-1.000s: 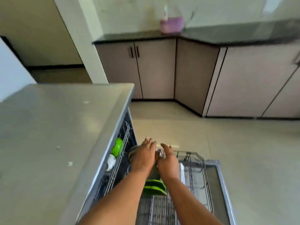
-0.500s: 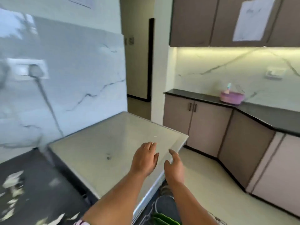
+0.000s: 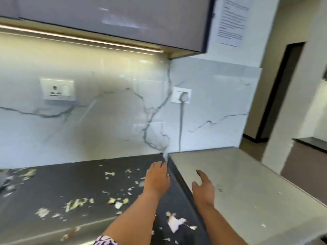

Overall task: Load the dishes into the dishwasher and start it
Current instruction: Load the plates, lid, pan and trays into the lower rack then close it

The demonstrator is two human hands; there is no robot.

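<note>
The grey steel top of the dishwasher (image 3: 247, 188) stands at the right, against the marble wall. My right hand (image 3: 203, 190) hovers over its left edge, fingers relaxed, index finger stretched forward, holding nothing. My left hand (image 3: 157, 179) is above the dark counter (image 3: 70, 183) just left of that edge, fingers straight and empty. The racks, the dishes and the dishwasher door are out of view below the frame.
Pale food scraps (image 3: 115, 202) litter the dark counter. A cable (image 3: 180, 124) runs down from a wall socket (image 3: 182, 95) behind the steel top; another socket (image 3: 57, 90) sits at left. An upper cabinet (image 3: 123, 20) hangs overhead. A doorway (image 3: 279, 92) opens at right.
The view has swung up and left, from the loaded open rack to the counter and wall. Both hands have lifted off the rack and now hang empty over the counter's edge.
</note>
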